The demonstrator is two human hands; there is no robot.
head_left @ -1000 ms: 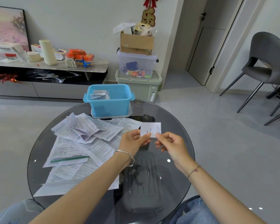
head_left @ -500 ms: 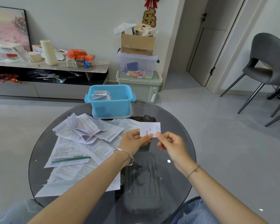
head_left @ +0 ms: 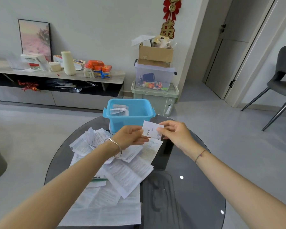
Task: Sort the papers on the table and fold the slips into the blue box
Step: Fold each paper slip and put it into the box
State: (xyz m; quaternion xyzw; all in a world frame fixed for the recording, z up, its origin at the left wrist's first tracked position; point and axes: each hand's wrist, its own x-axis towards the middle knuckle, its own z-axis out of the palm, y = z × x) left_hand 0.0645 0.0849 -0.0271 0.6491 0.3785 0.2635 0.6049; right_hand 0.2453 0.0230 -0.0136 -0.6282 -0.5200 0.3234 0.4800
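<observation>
A small folded white slip hangs in the air just in front of the blue box. My left hand pinches its left edge and my right hand pinches its right edge. The blue box stands at the far side of the round glass table and holds several folded slips. A loose heap of unfolded printed papers covers the table's left half, under my left forearm.
A dark lid-like shape shows through the glass near me. Beyond the table stand stacked storage bins with a cardboard box on top, a low sideboard with clutter at left, and a grey chair at right.
Both hands have carried the slip forward, close to the blue box's near wall. The slip is now tilted. The head view has moved nearer the table.
</observation>
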